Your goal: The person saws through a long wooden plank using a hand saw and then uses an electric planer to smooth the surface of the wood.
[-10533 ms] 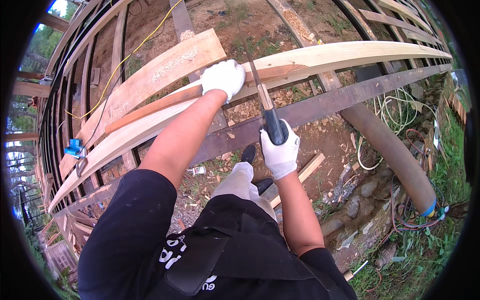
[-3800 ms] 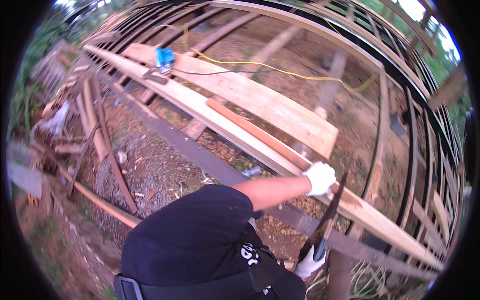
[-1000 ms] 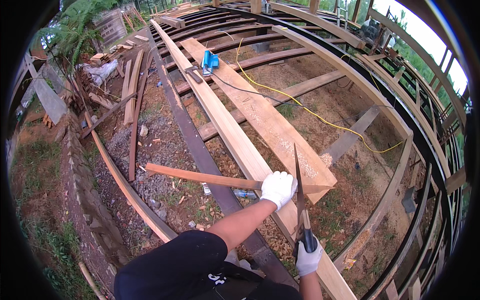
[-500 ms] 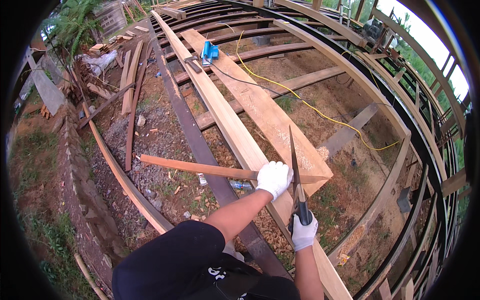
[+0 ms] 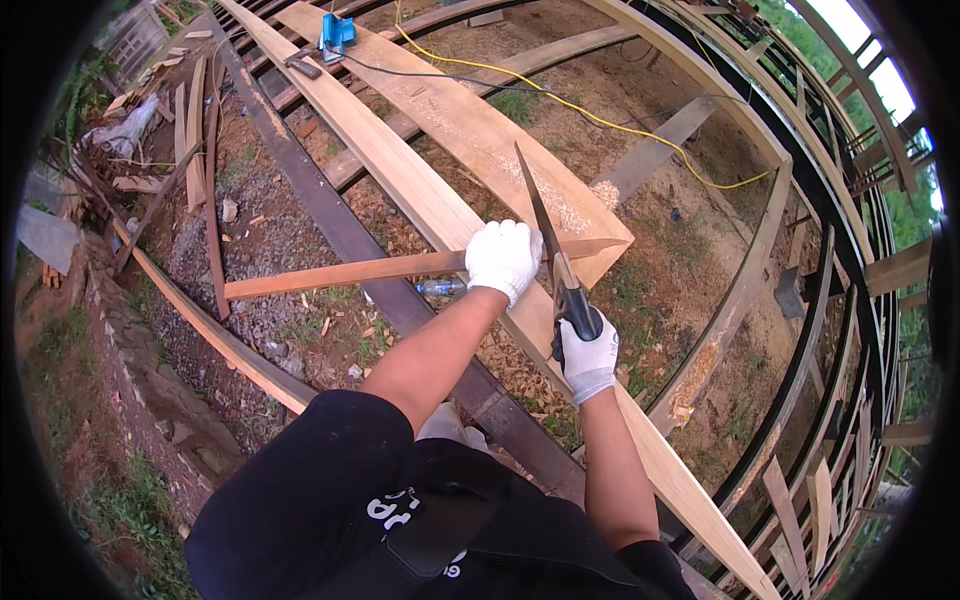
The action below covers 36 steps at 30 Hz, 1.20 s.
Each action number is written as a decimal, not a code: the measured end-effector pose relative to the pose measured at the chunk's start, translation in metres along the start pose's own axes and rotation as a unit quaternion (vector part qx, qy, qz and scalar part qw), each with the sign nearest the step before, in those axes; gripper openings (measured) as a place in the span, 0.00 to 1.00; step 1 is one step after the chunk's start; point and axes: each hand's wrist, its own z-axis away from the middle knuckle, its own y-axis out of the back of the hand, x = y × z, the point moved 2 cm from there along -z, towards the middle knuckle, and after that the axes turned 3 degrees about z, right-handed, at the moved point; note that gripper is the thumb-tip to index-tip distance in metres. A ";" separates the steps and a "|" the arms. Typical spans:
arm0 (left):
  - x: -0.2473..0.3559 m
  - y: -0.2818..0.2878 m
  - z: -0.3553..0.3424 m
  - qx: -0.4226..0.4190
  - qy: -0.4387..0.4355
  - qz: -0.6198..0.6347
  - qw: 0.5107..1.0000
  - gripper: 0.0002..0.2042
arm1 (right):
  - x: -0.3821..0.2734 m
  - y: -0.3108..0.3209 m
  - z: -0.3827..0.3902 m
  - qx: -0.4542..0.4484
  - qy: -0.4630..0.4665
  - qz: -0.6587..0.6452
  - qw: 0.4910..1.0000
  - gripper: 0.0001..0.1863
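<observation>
Since half a second ago, both hands sit higher in my view and the saw stands steeper. Nearest me, my right hand point(image 5: 588, 352) has its grip clamped on the handsaw point(image 5: 548, 240) handle. My left hand point(image 5: 502, 258) presses closed on the thin reddish strip point(image 5: 340, 273), which crosses the long pale plank point(image 5: 400, 175). Farther off lie a yellow cable point(image 5: 560, 100) and blue power tool point(image 5: 335, 32).

Long plank point(image 5: 400, 170) and steel beam point(image 5: 330, 230) beside hands
</observation>
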 end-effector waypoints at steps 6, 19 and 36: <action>-0.009 0.004 0.013 0.009 0.029 0.017 0.999 0.16 | 0.036 0.059 0.103 -0.036 -0.069 0.007 0.997 0.18; -0.009 0.009 0.014 0.014 0.032 0.087 0.996 0.15 | 0.056 0.040 0.039 0.012 0.032 0.019 0.999 0.10; -0.015 0.007 0.018 0.024 0.044 0.080 0.996 0.17 | 0.059 0.097 0.103 -0.030 -0.002 0.047 0.998 0.11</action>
